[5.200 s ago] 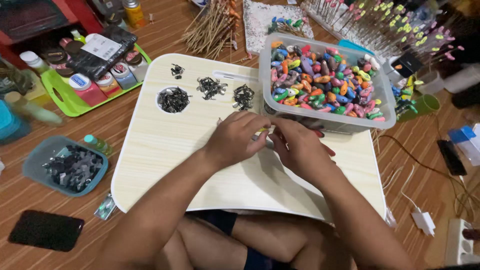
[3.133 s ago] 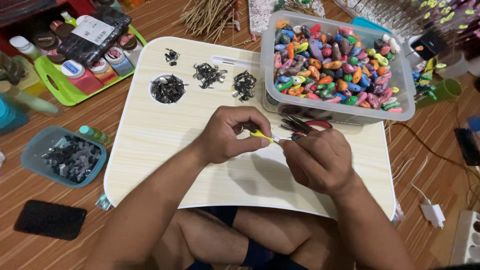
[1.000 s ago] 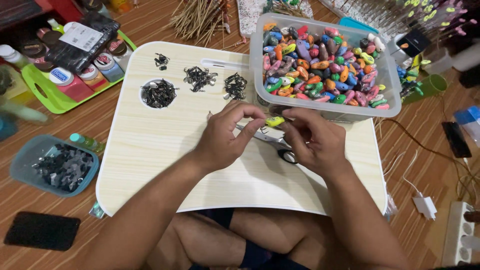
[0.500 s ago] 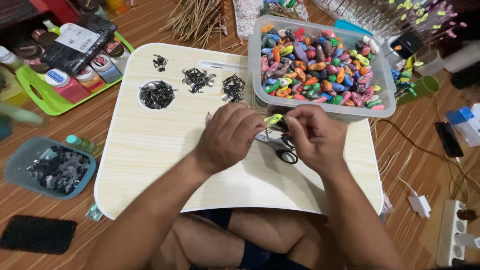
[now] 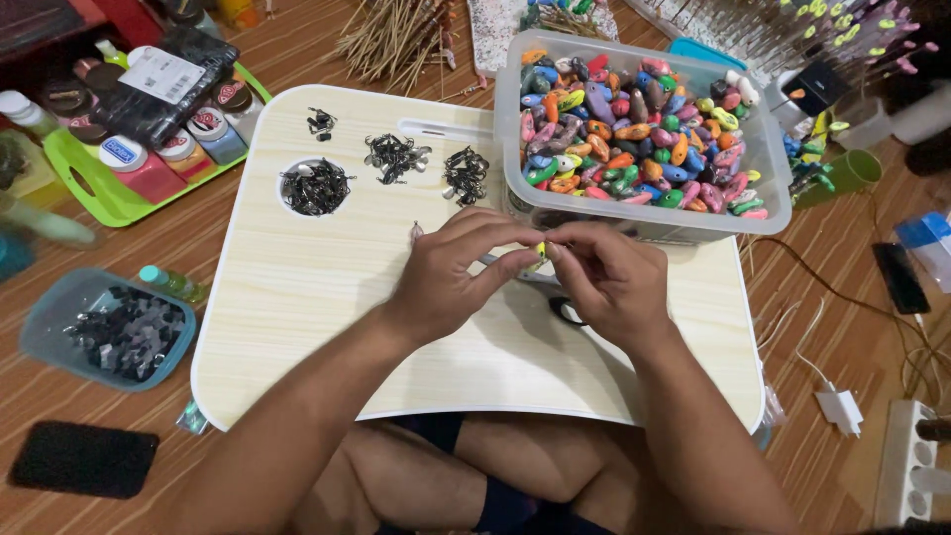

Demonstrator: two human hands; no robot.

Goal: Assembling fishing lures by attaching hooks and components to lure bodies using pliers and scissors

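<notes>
Pinching a small yellow bead-like piece (image 5: pixel 540 250) between both sets of fingertips, the person works just above the pale wood-grain lap counter (image 5: pixel 297 297). The left hand (image 5: pixel 451 272) and right hand (image 5: pixel 604 282) meet at it, fingers narrowed tight around it (too small to tell its exact shape). Black-handled scissors (image 5: pixel 567 312) lie half hidden under the right hand. This looks like a fitting step; any next move would call for a steady, fine grip, with the heaps of small black metal hooks (image 5: pixel 394 156) near.
</notes>
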